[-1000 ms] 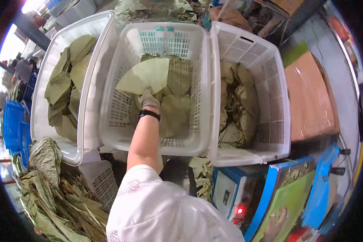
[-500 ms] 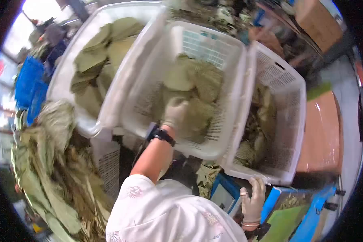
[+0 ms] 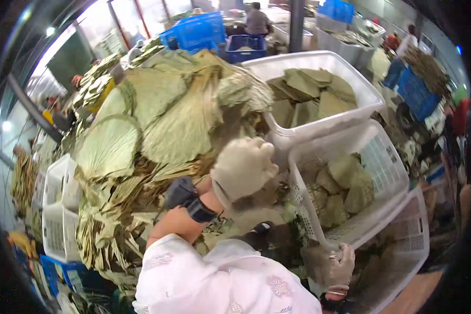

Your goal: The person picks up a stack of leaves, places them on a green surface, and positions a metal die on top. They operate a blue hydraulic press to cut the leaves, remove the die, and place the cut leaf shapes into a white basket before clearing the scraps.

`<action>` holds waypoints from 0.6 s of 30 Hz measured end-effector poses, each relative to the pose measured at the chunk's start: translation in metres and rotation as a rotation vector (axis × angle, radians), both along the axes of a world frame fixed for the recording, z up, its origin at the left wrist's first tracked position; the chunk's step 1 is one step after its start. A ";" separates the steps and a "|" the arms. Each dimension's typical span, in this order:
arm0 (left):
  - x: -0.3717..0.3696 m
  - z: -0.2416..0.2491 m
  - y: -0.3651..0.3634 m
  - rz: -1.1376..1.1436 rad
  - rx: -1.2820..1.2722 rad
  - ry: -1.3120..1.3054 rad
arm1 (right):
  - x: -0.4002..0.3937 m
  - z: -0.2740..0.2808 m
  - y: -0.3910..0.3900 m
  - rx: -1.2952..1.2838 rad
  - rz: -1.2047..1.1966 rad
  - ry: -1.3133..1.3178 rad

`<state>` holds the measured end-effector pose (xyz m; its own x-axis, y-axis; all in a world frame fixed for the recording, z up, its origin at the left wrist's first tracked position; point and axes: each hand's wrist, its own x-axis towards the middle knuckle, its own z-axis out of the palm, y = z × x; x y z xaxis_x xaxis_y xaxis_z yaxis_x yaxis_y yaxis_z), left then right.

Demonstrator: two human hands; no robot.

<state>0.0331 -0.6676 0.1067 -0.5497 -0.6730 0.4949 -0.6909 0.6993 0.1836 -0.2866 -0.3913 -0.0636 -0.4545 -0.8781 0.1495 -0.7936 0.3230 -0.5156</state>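
My left hand (image 3: 244, 171), in a pale glove with a dark strap at the wrist, is in front of the leaf pile. Its fingers are curled in, and no leaf shows in them. Beyond it rises a heap of large dried green-brown leaves (image 3: 180, 131). To its right stands a white plastic basket (image 3: 350, 242) with cut leaf pieces (image 3: 345, 188) inside. My right hand (image 3: 342, 268), gloved too, is low at the near corner of the baskets. Its fingers are bent, beside a brownish patch; what they hold, if anything, I cannot make out.
A white tub (image 3: 374, 102) of folded leaves stands behind the basket, and another white basket (image 3: 423, 230) in front. Blue crates (image 3: 196, 31) sit past the heap, white crates (image 3: 60, 230) to the left. A person (image 3: 257, 21) is at the back near a pillar (image 3: 296, 26).
The view has swung left towards the leaf heap. My left hand has left the middle basket and moved to the heap's side. My right hand stays by the near basket corner, its fingers now bent.
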 end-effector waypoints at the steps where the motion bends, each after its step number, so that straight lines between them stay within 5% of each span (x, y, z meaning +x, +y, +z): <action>1: 0.022 0.013 0.000 0.100 -0.005 -0.065 | 0.007 0.009 0.000 0.018 0.050 -0.038; 4: 0.091 0.050 -0.014 0.318 -0.013 -0.087 | 0.008 -0.001 0.006 0.008 0.149 -0.089; 10: 0.239 0.060 -0.026 0.788 0.011 -0.319 | -0.013 -0.037 0.025 0.237 -0.048 -0.014; 14: 0.352 0.042 0.008 0.963 0.205 -0.429 | -0.020 -0.038 0.012 0.453 0.036 -0.154; 18: 0.417 -0.008 0.054 1.203 0.353 -0.581 | -0.013 -0.042 -0.023 0.298 -0.014 -0.075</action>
<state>0.4501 -0.6137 0.0982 0.3871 -0.9163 0.1027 -0.8678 -0.3997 -0.2953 -0.2996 -0.4144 -0.1058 -0.4673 -0.8716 -0.1479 -0.7510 0.4797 -0.4538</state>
